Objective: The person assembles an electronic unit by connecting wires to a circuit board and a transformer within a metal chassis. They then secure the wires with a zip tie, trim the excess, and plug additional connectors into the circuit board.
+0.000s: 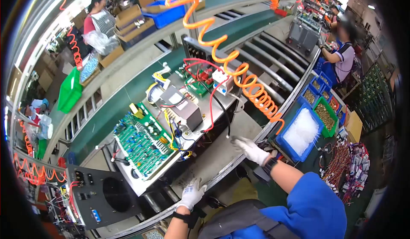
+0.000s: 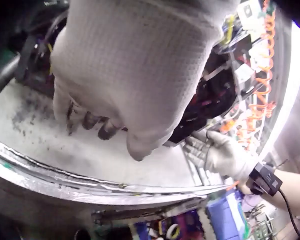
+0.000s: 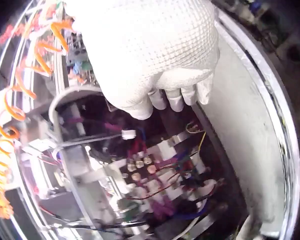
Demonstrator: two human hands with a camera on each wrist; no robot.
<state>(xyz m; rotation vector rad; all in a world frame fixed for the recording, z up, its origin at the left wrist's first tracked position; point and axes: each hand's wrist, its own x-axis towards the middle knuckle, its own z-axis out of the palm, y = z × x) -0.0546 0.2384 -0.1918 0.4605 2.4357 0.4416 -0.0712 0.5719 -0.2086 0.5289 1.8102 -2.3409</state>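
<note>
The roller line (image 1: 273,61) takes up most of the view, curving away to the upper right. On it sits the chassis (image 1: 218,115), angled in front of the person and just beyond a pale plate (image 1: 220,153) at the near edge. A black panel (image 1: 92,202) with a round opening stands to the lower left. Orange coiled hose (image 1: 256,96) hangs across the chassis's far right end. Two other people work farther off — one (image 1: 343,64) seated at the upper right, one (image 1: 102,19) at the upper left.

The chassis bears a green board (image 1: 143,147) at its left end, a grey metal block (image 1: 183,110) near the middle and looping wires. To the right of the line, a blue bin (image 1: 288,150) holds white pieces; a green bin (image 1: 329,133) beside it holds brass-coloured ones (wire bundles (image 1: 335,164) lie below).

The gloved hands are well apart and grip nothing that shows. The left hand (image 1: 192,193) is at the pale plate's near edge, fingers loosely bent; whether its fingertips touch the plate is hard to tell, as the wrist view is soft. The right hand (image 1: 251,150) is stretched out over the plate, fingers extended — near the chassis and close to the loose end of a black wire (image 1: 229,121).
</note>
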